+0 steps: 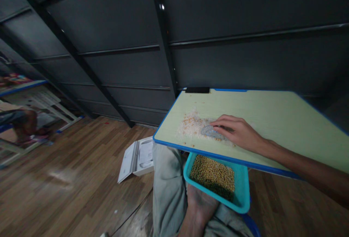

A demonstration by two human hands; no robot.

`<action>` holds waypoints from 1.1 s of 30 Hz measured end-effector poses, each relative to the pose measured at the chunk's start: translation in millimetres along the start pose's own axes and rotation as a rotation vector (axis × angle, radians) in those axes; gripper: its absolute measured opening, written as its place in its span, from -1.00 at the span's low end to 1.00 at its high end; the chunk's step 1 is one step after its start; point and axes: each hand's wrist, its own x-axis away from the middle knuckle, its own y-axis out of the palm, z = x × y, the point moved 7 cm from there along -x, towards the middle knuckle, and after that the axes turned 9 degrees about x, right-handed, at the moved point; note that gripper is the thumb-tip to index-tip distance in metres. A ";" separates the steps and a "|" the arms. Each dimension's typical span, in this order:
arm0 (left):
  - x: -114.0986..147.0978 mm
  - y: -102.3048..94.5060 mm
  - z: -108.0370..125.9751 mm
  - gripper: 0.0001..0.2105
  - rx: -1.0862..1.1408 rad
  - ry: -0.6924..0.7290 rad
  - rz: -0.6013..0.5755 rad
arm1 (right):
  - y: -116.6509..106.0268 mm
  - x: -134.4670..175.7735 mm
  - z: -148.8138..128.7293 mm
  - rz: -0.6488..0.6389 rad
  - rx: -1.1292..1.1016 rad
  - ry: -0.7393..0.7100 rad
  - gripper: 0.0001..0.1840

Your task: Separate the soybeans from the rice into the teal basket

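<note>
Perhaps a workroom — desks (275,117), dark panelled wall (122,22), wood-look floor (84,157).

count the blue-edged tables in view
2: a pale green table under the right hand, and a second table at the far left, cut off by the picture's edge. Any others could be hidden beyond the frame.

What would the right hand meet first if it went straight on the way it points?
Past the greyish piece at its fingers, the right hand would probably meet the white grain pile, though depth is unclear.
</note>
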 end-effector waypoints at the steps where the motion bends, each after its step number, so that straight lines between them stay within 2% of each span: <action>1: -0.1 -0.7 -0.1 -0.56 0.000 -0.002 -0.002 | 0.0 0.0 -0.5 -0.002 -0.007 0.000 -0.75; 7: 0.0 -1.7 -0.2 -0.57 -0.004 0.010 0.027 | 1.0 0.2 -3.8 -0.025 -0.050 -0.001 -0.75; 17: 1.4 5.8 -0.5 -0.57 0.019 0.003 0.005 | 2.5 0.0 -6.3 -0.041 -0.091 -0.013 -0.74; 27: -0.1 -0.5 -1.1 -0.61 0.003 0.004 0.011 | 1.1 0.3 -8.3 -0.022 -0.051 -0.032 -0.74; 33: -0.3 3.0 -1.2 -0.63 -0.009 0.013 0.006 | 2.8 0.6 -9.2 -0.037 -0.071 -0.036 -0.74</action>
